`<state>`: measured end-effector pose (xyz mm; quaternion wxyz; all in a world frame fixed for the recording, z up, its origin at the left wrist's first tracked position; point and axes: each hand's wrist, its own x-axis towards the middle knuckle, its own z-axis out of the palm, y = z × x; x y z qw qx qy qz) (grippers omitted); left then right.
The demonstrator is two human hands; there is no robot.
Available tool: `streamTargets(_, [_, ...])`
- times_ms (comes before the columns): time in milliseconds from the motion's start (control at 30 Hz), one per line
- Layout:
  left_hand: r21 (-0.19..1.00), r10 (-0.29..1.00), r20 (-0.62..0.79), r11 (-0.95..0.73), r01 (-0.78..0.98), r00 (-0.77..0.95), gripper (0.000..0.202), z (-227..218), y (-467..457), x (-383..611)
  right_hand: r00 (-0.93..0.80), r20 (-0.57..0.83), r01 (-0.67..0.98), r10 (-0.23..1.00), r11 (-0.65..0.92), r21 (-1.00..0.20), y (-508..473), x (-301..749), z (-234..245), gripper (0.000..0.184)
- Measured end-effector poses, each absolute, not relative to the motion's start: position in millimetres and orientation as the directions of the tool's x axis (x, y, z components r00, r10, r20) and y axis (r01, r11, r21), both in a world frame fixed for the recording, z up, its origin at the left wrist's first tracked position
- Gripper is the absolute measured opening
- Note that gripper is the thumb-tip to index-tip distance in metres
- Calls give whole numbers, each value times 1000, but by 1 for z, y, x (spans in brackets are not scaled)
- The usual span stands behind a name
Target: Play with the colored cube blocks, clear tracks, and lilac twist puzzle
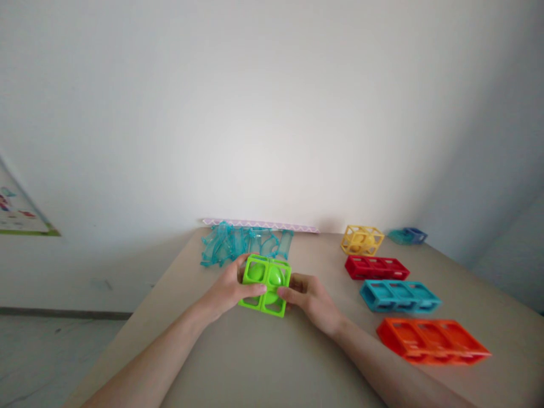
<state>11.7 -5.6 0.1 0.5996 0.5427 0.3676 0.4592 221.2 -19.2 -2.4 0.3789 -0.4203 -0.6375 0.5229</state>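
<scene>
A bright green block of open-frame toy cubes (266,285) is held up over the middle of the table, with rounded green shapes inside its windows. My left hand (232,289) grips its left side, thumb across the front. On the right side my right hand (308,297) has its thumb pressed against the front face and its fingers curled behind. The fingertips at the back of the block are partly hidden. Behind the block lies a heap of clear teal curved track pieces (232,243).
Along the table's (238,362) right side lie an orange (433,339), a teal (399,296) and a red three-cube block (376,267). Farther back are a yellow cube block (362,240) and a blue piece (414,234). A patterned purple strip (261,225) runs along the wall.
</scene>
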Motion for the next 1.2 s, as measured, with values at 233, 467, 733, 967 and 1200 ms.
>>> streamTargets(233, [970,973,133,-89,-224,187,75,2,0,10,-330,117,-8,937,122,-993,-14,225,-9,41])
streamTargets(467, [958,947,285,-284,-27,151,48,-2,5,6,-255,192,210,948,248,-946,-14,228,-5,50])
streamTargets(733, [957,895,215,-273,98,391,65,0,-7,10,-309,144,300,940,240,-923,-17,224,-5,42])
streamTargets(967, [976,887,166,-211,58,431,68,-2,-8,13,-355,169,325,919,291,-900,-17,227,-2,31])
streamTargets(1200, [979,876,161,-202,42,455,68,-4,-9,12,-378,162,329,912,296,-897,-17,230,3,27])
